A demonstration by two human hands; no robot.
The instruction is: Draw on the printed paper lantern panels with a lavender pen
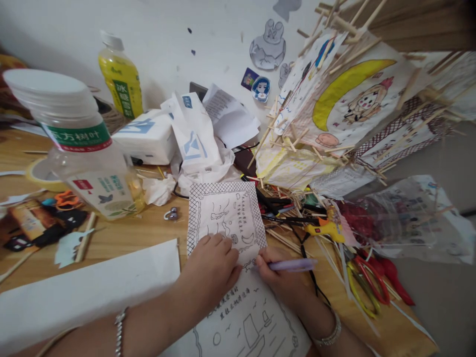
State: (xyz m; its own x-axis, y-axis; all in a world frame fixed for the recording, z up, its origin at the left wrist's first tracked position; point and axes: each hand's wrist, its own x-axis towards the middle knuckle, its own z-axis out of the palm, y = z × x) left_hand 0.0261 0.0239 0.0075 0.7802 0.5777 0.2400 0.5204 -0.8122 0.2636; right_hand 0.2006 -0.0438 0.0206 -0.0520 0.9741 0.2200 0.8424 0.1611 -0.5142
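Note:
A sheet of paper (pixel 238 321) with line drawings, handwriting and a cross-hatched border lies on the wooden table, running away from me. My left hand (pixel 213 263) rests palm down across its middle, fingers stretched over the paper and holding nothing. At the sheet's right edge, my right hand (pixel 278 277) grips a light purple pen (pixel 293 265), its tip close to the paper and partly hidden by the fingers. The drawings include a sailing boat, birds and a crescent moon.
A large bottle (pixel 96 173) and a tissue pack (pixel 147 136) stand at left and back. Paper lanterns (pixel 353 104) on stick frames crowd the upper right. Scissors (pixel 366 285), a yellow glue gun (pixel 327 228) and loose sticks lie to the right; white card (pixel 89 292) lies left.

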